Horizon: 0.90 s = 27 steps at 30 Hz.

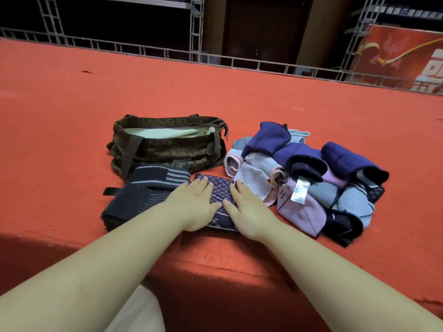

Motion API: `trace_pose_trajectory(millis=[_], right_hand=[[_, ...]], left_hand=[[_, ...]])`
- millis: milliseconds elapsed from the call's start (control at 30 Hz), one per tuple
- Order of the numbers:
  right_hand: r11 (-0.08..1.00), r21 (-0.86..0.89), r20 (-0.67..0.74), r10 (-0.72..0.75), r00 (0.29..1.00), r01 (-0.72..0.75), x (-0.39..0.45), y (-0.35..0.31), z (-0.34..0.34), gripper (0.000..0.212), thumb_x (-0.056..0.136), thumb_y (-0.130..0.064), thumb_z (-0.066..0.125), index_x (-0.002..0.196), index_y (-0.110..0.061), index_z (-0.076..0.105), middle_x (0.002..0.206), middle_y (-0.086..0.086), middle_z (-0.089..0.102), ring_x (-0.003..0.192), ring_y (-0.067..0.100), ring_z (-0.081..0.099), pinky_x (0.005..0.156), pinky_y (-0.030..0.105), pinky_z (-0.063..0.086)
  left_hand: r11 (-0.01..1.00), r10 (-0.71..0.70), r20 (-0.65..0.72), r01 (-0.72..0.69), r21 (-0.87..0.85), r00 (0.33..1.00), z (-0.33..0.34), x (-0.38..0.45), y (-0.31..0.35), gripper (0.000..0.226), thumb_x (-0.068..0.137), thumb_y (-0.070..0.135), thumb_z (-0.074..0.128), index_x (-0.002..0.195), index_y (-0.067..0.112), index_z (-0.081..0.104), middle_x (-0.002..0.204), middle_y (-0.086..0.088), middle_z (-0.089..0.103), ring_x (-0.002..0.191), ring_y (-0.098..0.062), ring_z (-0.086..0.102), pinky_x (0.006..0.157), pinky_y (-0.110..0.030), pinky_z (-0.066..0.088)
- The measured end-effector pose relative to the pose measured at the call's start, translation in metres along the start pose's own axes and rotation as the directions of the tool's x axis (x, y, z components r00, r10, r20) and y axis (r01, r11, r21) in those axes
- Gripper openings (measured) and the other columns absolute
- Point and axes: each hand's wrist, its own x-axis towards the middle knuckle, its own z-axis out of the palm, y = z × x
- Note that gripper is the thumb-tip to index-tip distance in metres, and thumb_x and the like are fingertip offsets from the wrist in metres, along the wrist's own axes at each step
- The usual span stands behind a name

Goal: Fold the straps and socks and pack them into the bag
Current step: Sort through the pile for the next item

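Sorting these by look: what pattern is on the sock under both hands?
Dark navy sock with a pale diamond lattice, head view.

An orange-red carpet (215, 92) fills most of the frame; a grey metal truss railing (153, 52) runs along its far edge, and a red banner (395, 58) stands at the upper right
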Motion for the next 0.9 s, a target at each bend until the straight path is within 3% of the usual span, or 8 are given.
trace_pose_trajectory(millis=[133, 367, 467, 533, 600, 667, 767, 900], right_hand=[[0.996, -0.085, 0.056, 0.005, 0.998, 0.0, 0.002, 0.003, 0.001, 0.06, 0.102, -0.04, 0.026, 0.152, -0.011, 0.009, 0.16, 0.008, 0.001, 0.147, 0.016, -0.001, 0.118, 0.036, 0.002], [0.982, -0.182, 0.034, -0.035, 0.999, 0.041, -0.006, 0.003, -0.004, 0.057, 0.103, -0.04, 0.025, 0.152, -0.012, 0.016, 0.16, 0.007, 0.009, 0.147, 0.016, 0.005, 0.118, 0.036, 0.003], [0.952, -0.281, -0.039, -0.137, 0.99, 0.121, -0.02, 0.009, -0.021, 0.051, 0.101, -0.039, 0.032, 0.146, -0.014, 0.033, 0.154, 0.007, 0.029, 0.142, 0.019, 0.021, 0.117, 0.039, 0.007], [0.931, -0.316, -0.175, -0.245, 0.954, 0.182, -0.029, 0.015, -0.038, 0.043, 0.095, -0.035, 0.04, 0.128, -0.012, 0.055, 0.132, 0.008, 0.054, 0.125, 0.025, 0.046, 0.112, 0.042, 0.02], [0.918, -0.35, -0.364, -0.316, 0.876, 0.186, -0.032, 0.028, -0.057, 0.039, 0.082, -0.035, 0.043, 0.101, -0.012, 0.069, 0.1, 0.005, 0.068, 0.094, 0.028, 0.064, 0.098, 0.042, 0.039], [0.942, -0.31, -0.46, -0.268, 0.847, 0.13, -0.031, 0.044, -0.076, 0.037, 0.077, -0.036, 0.044, 0.092, -0.013, 0.07, 0.088, 0.002, 0.068, 0.081, 0.028, 0.065, 0.084, 0.042, 0.049], [0.978, -0.208, -0.52, -0.127, 0.845, 0.02, -0.032, 0.069, -0.1, 0.034, 0.08, -0.035, 0.054, 0.1, -0.011, 0.067, 0.094, 0.006, 0.068, 0.087, 0.033, 0.062, 0.078, 0.042, 0.048], [0.989, -0.132, -0.563, -0.024, 0.826, -0.061, -0.028, 0.096, -0.112, 0.04, 0.085, -0.026, 0.067, 0.12, -0.009, 0.061, 0.118, 0.011, 0.062, 0.109, 0.033, 0.056, 0.092, 0.042, 0.042]], left_hand=[[1.0, -0.002, 0.015, 0.001, 0.027, 1.0, 0.008, 0.0, 0.0, 0.066, 0.101, 0.048, 0.012, 0.152, 0.009, -0.004, 0.16, -0.008, -0.009, 0.147, -0.017, -0.007, 0.119, -0.038, 0.001], [1.0, -0.007, 0.047, 0.007, 0.018, 0.999, 0.002, -0.001, 0.004, 0.065, 0.101, 0.049, 0.011, 0.152, 0.012, -0.004, 0.16, -0.006, -0.009, 0.147, -0.016, -0.007, 0.119, -0.039, -0.001], [0.998, -0.01, 0.046, 0.007, 0.063, 0.999, -0.007, 0.0, 0.006, 0.064, 0.101, 0.048, 0.015, 0.152, 0.011, 0.007, 0.161, -0.007, 0.004, 0.148, -0.018, 0.004, 0.119, -0.042, 0.002], [0.998, 0.01, -0.057, -0.006, 0.068, 0.998, -0.017, 0.003, 0.01, 0.056, 0.101, 0.045, 0.022, 0.146, 0.012, 0.03, 0.155, -0.007, 0.027, 0.143, -0.02, 0.025, 0.117, -0.042, 0.011], [0.999, 0.024, -0.188, -0.033, -0.043, 0.982, -0.028, 0.007, 0.021, 0.045, 0.1, 0.04, 0.029, 0.132, 0.015, 0.049, 0.143, -0.005, 0.046, 0.131, -0.021, 0.041, 0.112, -0.039, 0.023], [0.968, 0.014, -0.285, -0.085, -0.237, 0.958, -0.039, 0.011, 0.036, 0.036, 0.1, 0.036, 0.034, 0.122, 0.019, 0.056, 0.133, -0.004, 0.056, 0.121, -0.025, 0.05, 0.102, -0.036, 0.035], [0.878, -0.027, -0.326, -0.133, -0.459, 0.945, -0.056, 0.018, 0.063, 0.034, 0.098, 0.033, 0.042, 0.128, 0.026, 0.057, 0.133, -0.004, 0.057, 0.121, -0.026, 0.052, 0.096, -0.033, 0.041], [0.812, -0.073, -0.372, -0.161, -0.561, 0.925, -0.069, 0.034, 0.092, 0.035, 0.096, 0.037, 0.048, 0.129, 0.027, 0.056, 0.132, 0.001, 0.057, 0.121, -0.02, 0.053, 0.096, -0.031, 0.041]])
